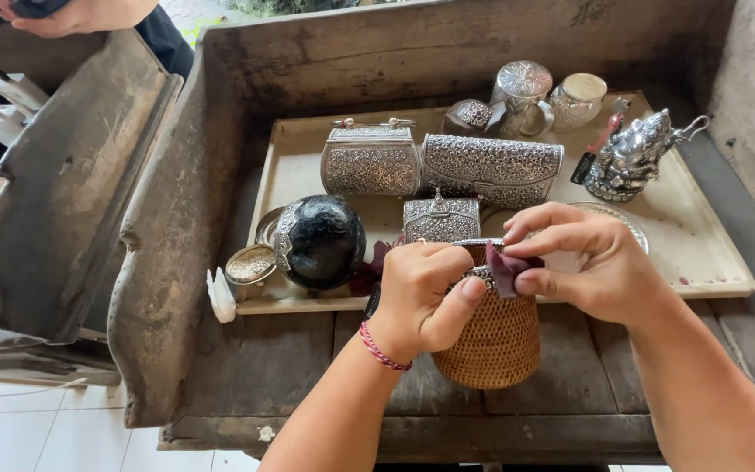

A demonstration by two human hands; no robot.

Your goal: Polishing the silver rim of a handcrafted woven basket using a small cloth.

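A small round basket of tan woven rattan (493, 339) with a silver rim stands upright on the wooden bench. A dark maroon cloth scrap (507, 267) rests against its rim.

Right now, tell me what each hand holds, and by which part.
The left hand grips the woven basket purse at its metal-rimmed top. The right hand pinches a dark red cloth against that rim.

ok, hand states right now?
Left hand: closed on the woven basket.
Right hand: pinching a dark red cloth at the basket's rim.
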